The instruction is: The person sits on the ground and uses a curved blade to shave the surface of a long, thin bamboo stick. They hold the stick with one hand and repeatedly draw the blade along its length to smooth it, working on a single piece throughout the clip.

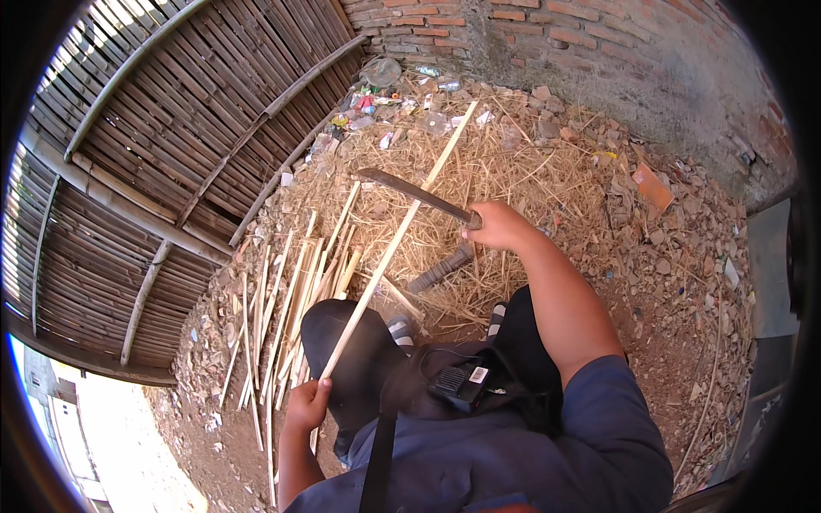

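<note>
A long pale strip of split bamboo or wood [376,275] slants up and away from my left hand [308,403], which is closed around its near end. The strip passes over my left knee toward the straw. My right hand [498,226] grips the handle of a machete [389,181] with a dark, slightly curved blade. That blade points left and crosses the strip's upper half; whether the two touch, I cannot tell. Beneath my right hand lies a dark, ridged, cylinder-like piece [440,268] on the straw. Several similar pale strips [295,299] lie heaped left of my knee.
Dry straw [505,184] and rubble spread over the ground ahead, with plastic litter [385,111] farther back. A slatted bamboo wall [231,103] rises on the left. Behind stands a brick wall [581,38]. An orange-brown flat piece [652,186] lies at the right.
</note>
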A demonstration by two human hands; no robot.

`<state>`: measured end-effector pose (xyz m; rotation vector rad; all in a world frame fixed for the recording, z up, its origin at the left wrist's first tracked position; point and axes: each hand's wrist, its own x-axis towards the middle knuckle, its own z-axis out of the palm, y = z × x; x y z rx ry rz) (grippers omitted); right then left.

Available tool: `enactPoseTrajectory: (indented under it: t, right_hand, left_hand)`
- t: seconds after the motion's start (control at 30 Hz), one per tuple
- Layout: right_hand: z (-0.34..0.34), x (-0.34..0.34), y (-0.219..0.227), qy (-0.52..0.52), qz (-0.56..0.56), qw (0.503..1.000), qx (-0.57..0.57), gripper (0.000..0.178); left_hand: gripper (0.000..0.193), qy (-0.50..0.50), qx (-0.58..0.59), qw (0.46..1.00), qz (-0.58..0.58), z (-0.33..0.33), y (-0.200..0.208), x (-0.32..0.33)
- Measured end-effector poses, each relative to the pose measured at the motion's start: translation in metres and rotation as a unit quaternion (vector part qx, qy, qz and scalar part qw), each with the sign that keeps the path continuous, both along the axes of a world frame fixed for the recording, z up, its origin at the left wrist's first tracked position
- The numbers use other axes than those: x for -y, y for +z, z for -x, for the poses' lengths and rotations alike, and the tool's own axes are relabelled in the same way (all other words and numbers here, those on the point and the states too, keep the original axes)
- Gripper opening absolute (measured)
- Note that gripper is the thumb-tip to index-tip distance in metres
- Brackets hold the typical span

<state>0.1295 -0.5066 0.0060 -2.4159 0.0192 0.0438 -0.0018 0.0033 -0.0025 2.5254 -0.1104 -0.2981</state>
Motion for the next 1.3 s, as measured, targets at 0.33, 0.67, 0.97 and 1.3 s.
enactPoseTrajectory:
  t: [0.33, 0.67, 0.97, 1.3]
  right_hand:
    - [0.014, -0.046, 0.005, 0.178, 0.096, 0.979, -0.026, 0.03]
    - [0.003, 0.003, 0.002, -0.001, -0.002, 1.0, -0.025, 0.04]
    - [0.016, -0.03, 0.01, 0.131, 0.077, 0.988, -0.021, 0.03]
    - [0.003, -0.001, 0.002, 0.024, 0.028, 0.999, -0.039, 0.04]
  left_hand:
    - [0.058, 0.009, -0.008, 1.0, -0.005, 0.001, 0.002, -0.001]
    - [0.06, 0.005, -0.035, 0.999, -0.006, -0.001, 0.009, 0.004]
    - [0.06, 0.012, -0.032, 0.999, 0.01, 0.001, 0.008, 0.003]
    - [0.06, 0.007, -0.024, 1.0, -0.001, 0.0, 0.008, 0.006]
